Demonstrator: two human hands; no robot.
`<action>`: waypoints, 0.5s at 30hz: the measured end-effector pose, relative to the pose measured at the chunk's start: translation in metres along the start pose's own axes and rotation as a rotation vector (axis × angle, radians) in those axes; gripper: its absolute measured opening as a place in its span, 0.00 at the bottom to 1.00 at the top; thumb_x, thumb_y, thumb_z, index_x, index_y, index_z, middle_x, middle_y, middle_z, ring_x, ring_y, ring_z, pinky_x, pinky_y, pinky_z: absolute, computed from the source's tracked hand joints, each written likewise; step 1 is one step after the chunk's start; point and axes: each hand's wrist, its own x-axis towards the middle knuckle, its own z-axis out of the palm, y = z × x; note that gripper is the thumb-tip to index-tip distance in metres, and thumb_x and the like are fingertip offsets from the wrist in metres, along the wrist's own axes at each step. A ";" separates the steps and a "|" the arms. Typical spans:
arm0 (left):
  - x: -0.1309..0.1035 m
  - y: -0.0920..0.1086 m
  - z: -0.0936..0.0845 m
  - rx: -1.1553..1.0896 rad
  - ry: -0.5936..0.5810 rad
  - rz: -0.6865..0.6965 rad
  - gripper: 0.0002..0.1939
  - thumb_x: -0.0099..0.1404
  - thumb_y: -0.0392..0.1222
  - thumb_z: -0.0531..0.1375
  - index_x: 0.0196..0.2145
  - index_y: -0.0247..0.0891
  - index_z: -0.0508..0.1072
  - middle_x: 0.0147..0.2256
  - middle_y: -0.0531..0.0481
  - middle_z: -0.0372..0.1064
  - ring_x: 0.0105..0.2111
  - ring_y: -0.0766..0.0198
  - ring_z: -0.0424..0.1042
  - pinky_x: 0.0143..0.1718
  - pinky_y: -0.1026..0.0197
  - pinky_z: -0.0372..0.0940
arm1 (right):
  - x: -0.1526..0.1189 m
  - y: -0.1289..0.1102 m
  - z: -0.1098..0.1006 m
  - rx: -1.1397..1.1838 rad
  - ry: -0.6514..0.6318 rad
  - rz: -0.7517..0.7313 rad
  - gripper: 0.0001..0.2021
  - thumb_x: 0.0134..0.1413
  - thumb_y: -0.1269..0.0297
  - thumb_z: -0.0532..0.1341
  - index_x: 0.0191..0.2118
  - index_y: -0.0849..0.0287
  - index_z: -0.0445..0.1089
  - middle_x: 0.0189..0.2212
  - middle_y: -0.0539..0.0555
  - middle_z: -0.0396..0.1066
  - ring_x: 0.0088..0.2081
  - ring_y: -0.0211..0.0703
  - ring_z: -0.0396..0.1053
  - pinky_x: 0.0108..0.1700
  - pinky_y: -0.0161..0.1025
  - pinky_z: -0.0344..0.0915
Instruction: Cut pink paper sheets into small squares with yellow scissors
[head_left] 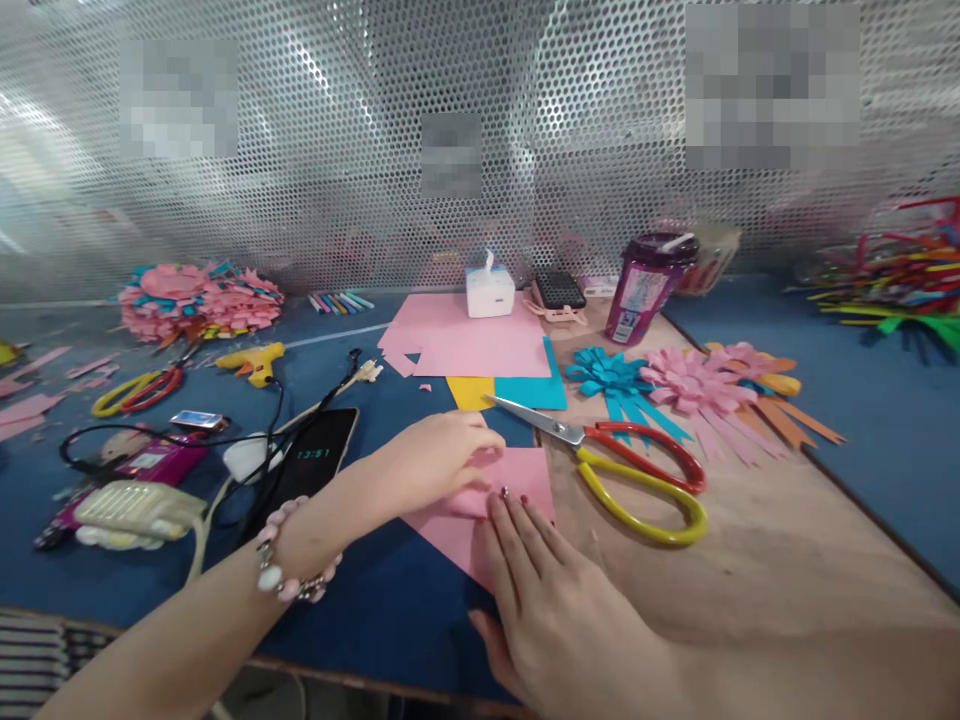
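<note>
A sheet of pink paper [448, 532] lies on the blue table in front of me. My left hand [442, 455] is over its upper left part, fingers curled and pointing right; whether anything is between them is hidden. Flat on the paper's lower right part rests my right hand [551, 600], its fingers stretched out and the thumb apart. Large scissors [581, 435] with one red and one yellow handle lie spread just beyond my right hand, blades pointing left. Behind the sheet are more pink [480, 345], blue [529, 385] and yellow [471, 391] papers.
At the left lie a phone [321, 455], cables, a power strip [142, 508], a yellow glue gun [256, 363] and other scissors [150, 390]. Paper flowers [690, 380] are at the right, near a purple cup [646, 290]. A tissue box [490, 292] stands behind.
</note>
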 end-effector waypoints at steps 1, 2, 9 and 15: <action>0.000 0.000 -0.001 0.001 -0.007 -0.003 0.12 0.62 0.38 0.59 0.44 0.39 0.74 0.43 0.46 0.70 0.42 0.58 0.69 0.43 0.60 0.62 | -0.001 -0.001 -0.001 0.012 0.010 -0.006 0.24 0.58 0.63 0.50 0.47 0.78 0.74 0.48 0.76 0.70 0.49 0.68 0.71 0.46 0.53 0.74; 0.001 0.001 -0.001 0.000 -0.014 -0.007 0.12 0.62 0.38 0.60 0.44 0.39 0.74 0.43 0.46 0.70 0.42 0.58 0.69 0.43 0.60 0.62 | -0.001 -0.001 -0.001 0.023 0.019 -0.011 0.23 0.59 0.63 0.50 0.47 0.78 0.74 0.48 0.76 0.70 0.49 0.68 0.71 0.46 0.53 0.74; 0.000 -0.001 0.003 0.038 -0.009 0.003 0.13 0.61 0.36 0.60 0.44 0.39 0.73 0.42 0.46 0.69 0.42 0.59 0.69 0.42 0.60 0.62 | -0.002 -0.003 0.001 0.080 0.027 -0.035 0.22 0.58 0.67 0.50 0.50 0.78 0.72 0.49 0.74 0.70 0.51 0.66 0.70 0.48 0.50 0.73; 0.000 -0.007 0.009 0.046 0.038 0.029 0.11 0.60 0.36 0.61 0.42 0.39 0.72 0.42 0.47 0.69 0.42 0.58 0.69 0.41 0.60 0.62 | 0.001 -0.001 0.002 0.197 -0.081 -0.048 0.24 0.59 0.64 0.51 0.54 0.78 0.68 0.54 0.75 0.65 0.56 0.66 0.64 0.54 0.51 0.68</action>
